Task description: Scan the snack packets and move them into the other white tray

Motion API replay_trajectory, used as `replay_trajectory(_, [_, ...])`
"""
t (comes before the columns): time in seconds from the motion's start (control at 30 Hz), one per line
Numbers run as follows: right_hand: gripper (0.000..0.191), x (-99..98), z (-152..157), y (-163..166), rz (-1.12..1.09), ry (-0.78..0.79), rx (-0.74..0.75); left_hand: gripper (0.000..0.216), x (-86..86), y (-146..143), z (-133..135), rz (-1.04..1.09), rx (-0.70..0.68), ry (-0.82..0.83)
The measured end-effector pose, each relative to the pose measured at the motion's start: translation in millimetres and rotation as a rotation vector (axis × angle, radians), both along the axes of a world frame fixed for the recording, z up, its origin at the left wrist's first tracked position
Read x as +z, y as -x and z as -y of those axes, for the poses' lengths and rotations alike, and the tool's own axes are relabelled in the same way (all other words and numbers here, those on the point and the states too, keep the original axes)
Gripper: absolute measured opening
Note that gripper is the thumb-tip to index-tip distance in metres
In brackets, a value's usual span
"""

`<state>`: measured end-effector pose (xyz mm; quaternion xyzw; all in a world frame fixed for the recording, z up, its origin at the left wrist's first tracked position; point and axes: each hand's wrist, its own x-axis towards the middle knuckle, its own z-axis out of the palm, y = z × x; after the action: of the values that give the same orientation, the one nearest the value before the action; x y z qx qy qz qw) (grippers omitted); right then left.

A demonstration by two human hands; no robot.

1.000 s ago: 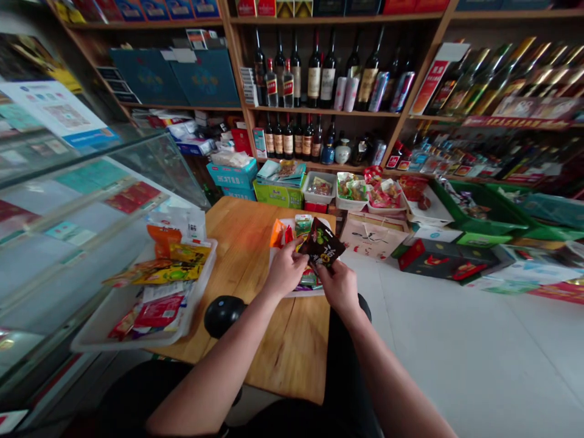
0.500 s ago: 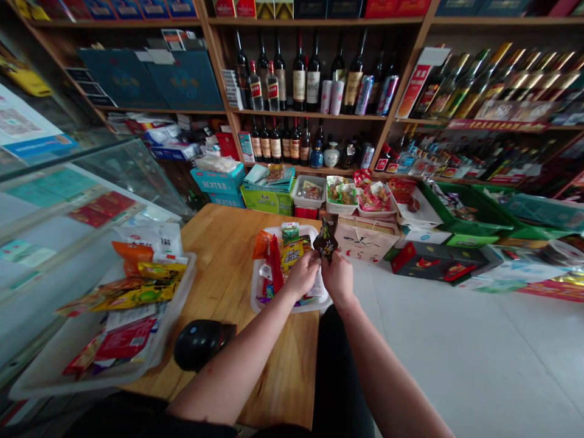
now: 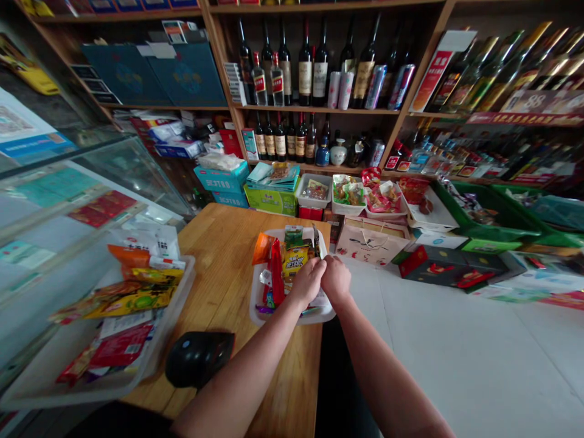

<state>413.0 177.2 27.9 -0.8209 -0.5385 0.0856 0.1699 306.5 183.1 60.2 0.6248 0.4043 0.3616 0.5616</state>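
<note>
My left hand (image 3: 308, 281) and my right hand (image 3: 336, 278) are side by side over the right part of a white tray (image 3: 256, 310) on the wooden table (image 3: 228, 267). Both are closed on a dark snack packet (image 3: 316, 241), which stands edge-on among the tray's packets with only its thin top showing above my fingers. The tray also holds a yellow packet (image 3: 294, 260), a red packet (image 3: 276, 271) and an orange packet (image 3: 263, 248), all standing upright.
A second white tray (image 3: 180, 292) with several snack packets sits at the table's left, beside a glass counter (image 3: 68, 207). A black rounded device (image 3: 197, 358) lies near the front edge. Shelves of bottles (image 3: 310, 73), boxes and bins of goods stand behind.
The dark packet was held up flat in front of me. Both hands have lowered it, turned it edge-on and brought it down into the tray among the other packets.
</note>
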Motion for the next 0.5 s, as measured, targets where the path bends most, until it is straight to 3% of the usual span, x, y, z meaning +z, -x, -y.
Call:
replay_trajectory(0.13, [0.022,2.7,4.0,-2.8,-0.083,-0.053,0.017,0.032,8.2,5.6,13.7,0.032,0.010,0.015])
replay_trajectory(0.23, [0.029,4.7,15.2,-3.8,-0.113,-0.144,-0.053,0.032,13.4,16.9,38.5,0.128,0.034,0.023])
replay_trajectory(0.33, [0.035,2.7,35.7,-1.3,-0.100,-0.158,-0.118,0.031,16.2,37.4,76.7,0.130,0.018,0.013])
replay_trajectory(0.5, [0.048,-14.2,77.1,9.2,-0.109,-0.035,-0.046,0.026,3.7,92.9,149.9,-0.048,-0.096,0.121])
